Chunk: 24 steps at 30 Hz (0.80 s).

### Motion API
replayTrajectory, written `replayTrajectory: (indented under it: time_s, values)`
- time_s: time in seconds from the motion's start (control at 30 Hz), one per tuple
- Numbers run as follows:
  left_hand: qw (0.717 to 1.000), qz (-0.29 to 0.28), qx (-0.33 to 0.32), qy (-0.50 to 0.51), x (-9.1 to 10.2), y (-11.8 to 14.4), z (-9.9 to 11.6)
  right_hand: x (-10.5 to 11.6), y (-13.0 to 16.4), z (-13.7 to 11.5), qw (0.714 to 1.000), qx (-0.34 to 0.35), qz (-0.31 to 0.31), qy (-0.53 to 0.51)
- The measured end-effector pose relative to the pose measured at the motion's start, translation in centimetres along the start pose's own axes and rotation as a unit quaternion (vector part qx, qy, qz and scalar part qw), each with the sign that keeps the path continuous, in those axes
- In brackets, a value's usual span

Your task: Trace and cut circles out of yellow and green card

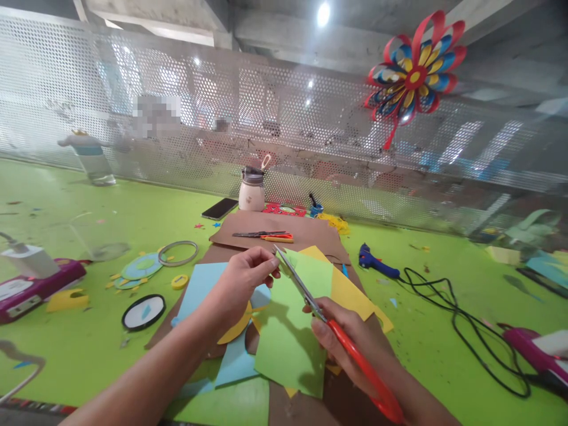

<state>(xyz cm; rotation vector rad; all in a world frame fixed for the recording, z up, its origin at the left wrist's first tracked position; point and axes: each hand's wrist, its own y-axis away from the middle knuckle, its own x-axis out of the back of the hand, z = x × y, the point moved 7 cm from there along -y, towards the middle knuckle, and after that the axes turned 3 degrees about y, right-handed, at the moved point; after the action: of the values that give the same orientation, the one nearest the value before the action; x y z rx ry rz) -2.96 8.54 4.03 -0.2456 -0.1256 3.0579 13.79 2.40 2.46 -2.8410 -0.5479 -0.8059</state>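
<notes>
My right hand grips a pair of scissors with red handles, the blades pointing up and to the left. At their tips, my left hand is closed in a pinch on what looks like a small green paper piece, partly covered by the blades. Below both hands lies a light green paper sheet, with shadows of the hands on it. Light blue paper and yellow paper lie partly under it, on a brown board.
Other scissors lie on the board's far part. A white bottle and a phone stand and lie behind. At right is a blue glue gun with a black cord; at left, a power strip and rings.
</notes>
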Motion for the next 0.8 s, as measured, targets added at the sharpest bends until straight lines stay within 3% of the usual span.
replayTrajectory:
  time_s: [0.8]
  values:
    - [0.999,-0.012,0.015,0.028,-0.18,-0.10,-0.41,-0.11,0.23,0.63,0.998,-0.020,-0.016,-0.056]
